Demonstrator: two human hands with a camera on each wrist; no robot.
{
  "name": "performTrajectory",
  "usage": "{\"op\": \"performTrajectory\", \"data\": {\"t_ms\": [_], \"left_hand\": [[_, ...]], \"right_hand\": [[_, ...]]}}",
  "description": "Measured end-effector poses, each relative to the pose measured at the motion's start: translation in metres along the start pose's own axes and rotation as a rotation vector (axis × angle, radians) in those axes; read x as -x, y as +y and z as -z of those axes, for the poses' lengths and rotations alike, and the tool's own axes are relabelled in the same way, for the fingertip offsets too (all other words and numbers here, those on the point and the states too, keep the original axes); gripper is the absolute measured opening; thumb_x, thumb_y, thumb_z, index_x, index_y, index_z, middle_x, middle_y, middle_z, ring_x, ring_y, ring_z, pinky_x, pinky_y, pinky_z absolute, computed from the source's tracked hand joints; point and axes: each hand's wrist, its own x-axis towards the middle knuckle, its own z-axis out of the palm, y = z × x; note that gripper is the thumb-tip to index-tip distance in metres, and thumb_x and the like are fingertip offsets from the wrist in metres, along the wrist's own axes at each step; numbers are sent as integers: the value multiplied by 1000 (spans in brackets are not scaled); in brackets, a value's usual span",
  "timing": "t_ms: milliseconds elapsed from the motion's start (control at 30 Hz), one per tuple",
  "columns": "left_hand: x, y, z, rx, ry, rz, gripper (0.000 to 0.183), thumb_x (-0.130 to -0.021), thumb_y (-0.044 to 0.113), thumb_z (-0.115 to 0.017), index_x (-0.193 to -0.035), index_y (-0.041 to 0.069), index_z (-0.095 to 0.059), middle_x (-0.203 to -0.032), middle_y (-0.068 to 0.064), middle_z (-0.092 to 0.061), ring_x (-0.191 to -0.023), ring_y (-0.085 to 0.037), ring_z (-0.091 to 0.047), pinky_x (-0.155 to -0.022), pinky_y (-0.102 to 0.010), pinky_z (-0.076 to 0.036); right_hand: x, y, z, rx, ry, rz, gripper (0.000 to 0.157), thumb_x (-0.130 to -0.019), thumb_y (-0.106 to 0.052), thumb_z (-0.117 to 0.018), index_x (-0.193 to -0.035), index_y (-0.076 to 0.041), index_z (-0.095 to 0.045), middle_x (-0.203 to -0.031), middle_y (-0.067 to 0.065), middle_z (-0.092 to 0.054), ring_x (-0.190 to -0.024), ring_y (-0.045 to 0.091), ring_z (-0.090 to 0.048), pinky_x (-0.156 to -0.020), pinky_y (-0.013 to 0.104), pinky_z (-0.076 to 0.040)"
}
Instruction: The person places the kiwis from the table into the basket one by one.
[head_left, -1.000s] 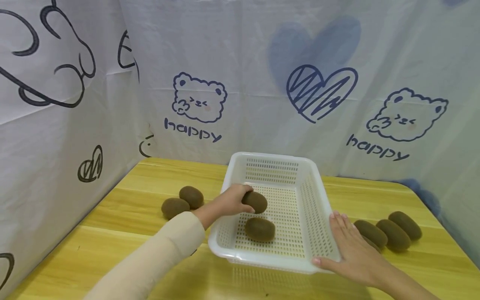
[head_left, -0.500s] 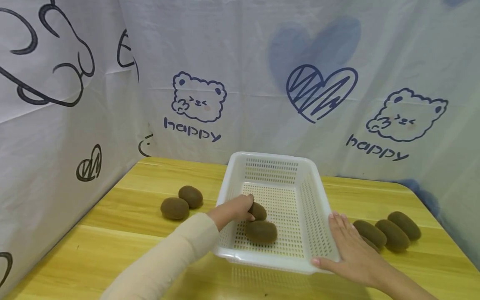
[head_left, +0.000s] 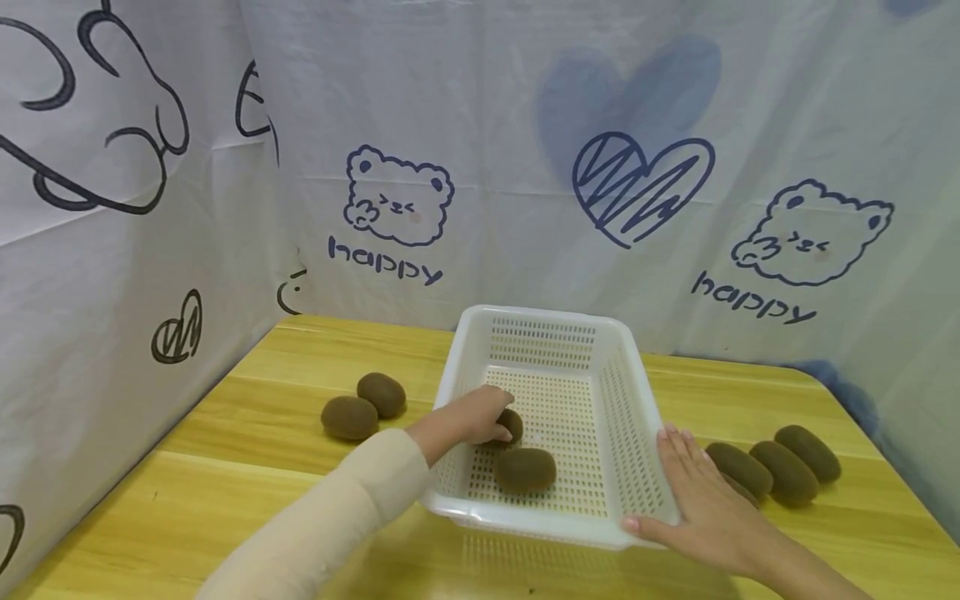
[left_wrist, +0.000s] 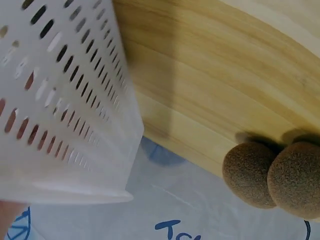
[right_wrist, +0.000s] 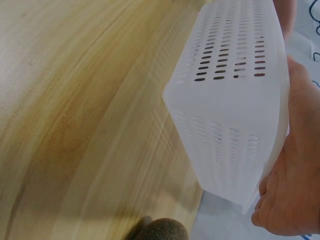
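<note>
In the head view my left hand (head_left: pixel 480 414) is down inside a white perforated plastic basket (head_left: pixel 540 527). Its thumb and fingers are spread around a brown kiwi (head_left: pixel 513 425) low over the basket floor, the index fingertip standing off above the fruit. Just in front of that hand lies another kiwi (head_left: pixel 525 471) in the basket. My right hand (head_left: pixel 708 508) rests on the basket's near right corner, fingers straight along the right rim and thumb on the front rim. In the right wrist view the right hand (right_wrist: pixel 295 165) lies over the basket rim (right_wrist: pixel 282 120).
Left of the basket, two kiwis (head_left: pixel 350 417) sit side by side on the yellow wood-grain table (head_left: pixel 247 467). Several more kiwis (head_left: pixel 783 471) lie beyond my right hand. A printed white cloth (head_left: pixel 517 242) hangs behind and to the left of the table.
My left hand has lowered its kiwi toward the basket floor and its fingers have loosened around it. The nearer kiwi has shifted slightly forward and right. My right hand has stayed put.
</note>
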Motion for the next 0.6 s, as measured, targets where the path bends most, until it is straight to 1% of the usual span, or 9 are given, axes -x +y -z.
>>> {"op": "performTrajectory", "data": {"t_ms": [33,67,100,133,200,300,400,600], "left_hand": [[1,0,2,13,26,-24,50,-85,19,-67,-125,-7,-51,-127,-19,-57,-120,-30,-53,-104,-36,-42],[2,-1,4,31,57,-49,51,-85,18,-67,-126,-7,-51,-128,-20,-56,-122,-31,-51,-106,-37,-41],[3,-2,5,48,90,-78,50,-85,18,-67,-125,-7,-51,-128,-20,-56,-122,-32,-51,-106,-38,-40],[5,-2,7,71,125,-106,49,-85,17,-67,-125,-8,-52,-127,-20,-56,-121,-32,-51,-106,-38,-41],[8,-3,10,103,205,-165,47,-85,16,-67,-123,-8,-53,-125,-21,-58,-120,-33,-53,-105,-39,-41],[16,-5,14,157,314,-217,47,-84,15,-68,-122,-8,-54,-124,-21,-59,-119,-33,-53,-104,-41,-42],[25,-6,16,192,410,-245,47,-84,16,-67,-123,-6,-54,-125,-20,-58,-120,-32,-53,-104,-41,-42],[44,-14,19,237,563,-244,46,-83,18,-69,-123,-2,-56,-128,-19,-57,-122,-32,-52,-103,-43,-43]], "right_hand": [[0,0,0,2,6,4,108,-76,-55,-65,-144,11,-13,-150,32,-11,-138,48,-13,-115,32,12],[0,0,-1,11,11,8,108,-76,-56,-64,-144,12,-14,-150,32,-11,-138,48,-14,-110,21,16],[0,1,-1,15,15,11,108,-76,-55,-64,-143,12,-14,-150,32,-12,-138,49,-14,-103,11,19],[1,1,-2,19,20,14,108,-76,-55,-64,-143,12,-14,-150,33,-12,-137,49,-15,-95,4,18],[0,1,-2,28,26,19,107,-76,-55,-65,-143,12,-14,-149,33,-12,-137,49,-16,-93,1,19],[0,1,-2,29,26,19,107,-76,-55,-65,-143,12,-14,-149,33,-12,-137,49,-16,-92,0,19],[1,1,-2,25,23,18,107,-76,-55,-64,-143,12,-14,-150,33,-12,-137,49,-16,-93,1,19],[0,0,-1,27,22,21,108,-76,-55,-64,-143,12,-13,-150,33,-11,-137,49,-16,-93,1,19]]}}
